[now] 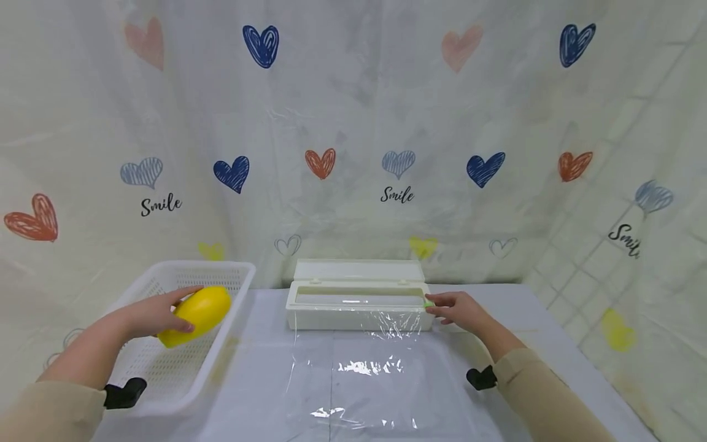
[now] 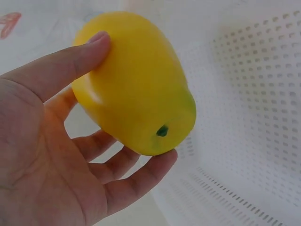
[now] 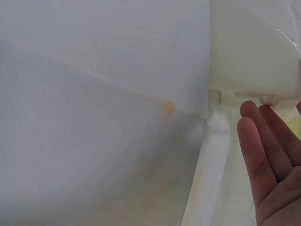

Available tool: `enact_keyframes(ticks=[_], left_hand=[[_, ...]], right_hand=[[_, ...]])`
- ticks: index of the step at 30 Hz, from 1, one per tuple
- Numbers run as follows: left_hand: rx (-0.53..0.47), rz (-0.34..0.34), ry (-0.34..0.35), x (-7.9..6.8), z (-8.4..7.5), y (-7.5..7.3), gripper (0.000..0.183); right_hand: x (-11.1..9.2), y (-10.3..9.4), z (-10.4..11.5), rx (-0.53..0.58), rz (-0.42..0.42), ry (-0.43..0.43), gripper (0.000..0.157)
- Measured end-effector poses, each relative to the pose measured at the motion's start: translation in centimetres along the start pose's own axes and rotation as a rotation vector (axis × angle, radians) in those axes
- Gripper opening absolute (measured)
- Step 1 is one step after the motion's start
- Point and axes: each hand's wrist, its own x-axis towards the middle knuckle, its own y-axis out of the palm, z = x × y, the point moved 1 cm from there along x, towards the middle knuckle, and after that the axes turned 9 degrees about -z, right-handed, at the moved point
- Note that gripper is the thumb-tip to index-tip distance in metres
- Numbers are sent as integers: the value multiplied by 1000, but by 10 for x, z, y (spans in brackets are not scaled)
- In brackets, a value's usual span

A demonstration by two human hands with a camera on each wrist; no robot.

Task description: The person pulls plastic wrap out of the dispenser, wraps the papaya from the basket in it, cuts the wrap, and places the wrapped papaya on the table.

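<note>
Left hand point(image 1: 153, 316) grips yellow fruit point(image 1: 203, 310), right hand point(image 1: 459, 309), fingers extended, at white box's point(image 1: 359, 285) end

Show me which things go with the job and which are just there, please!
Seems part of the job:
- yellow, rounded fruit, in the left hand
- white, holed plastic basket, below it
- long, white open box, right hand at its end
- clear, shiny plastic film, in front of the box

Seems just there:
- pale hanging sheet with coloured hearts
- pale, flat tabletop
</note>
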Motion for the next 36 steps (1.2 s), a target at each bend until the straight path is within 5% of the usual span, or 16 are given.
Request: enact_keyframes(ticks=[6, 13, 23, 36], left_hand=[[38, -63, 105, -1, -18, 1, 92], [15, -78, 158, -5, -61, 21, 87], [-39, -42, 221, 10, -121, 77, 81], [-45, 73, 454, 35, -171, 160, 73]], right_hand=[[-3, 0, 0, 22, 10, -27, 62], [1, 3, -5, 23, 4, 17, 62], [-3, 4, 0, 5, -13, 38, 59], [-4, 6, 2, 24, -24, 38, 58]])
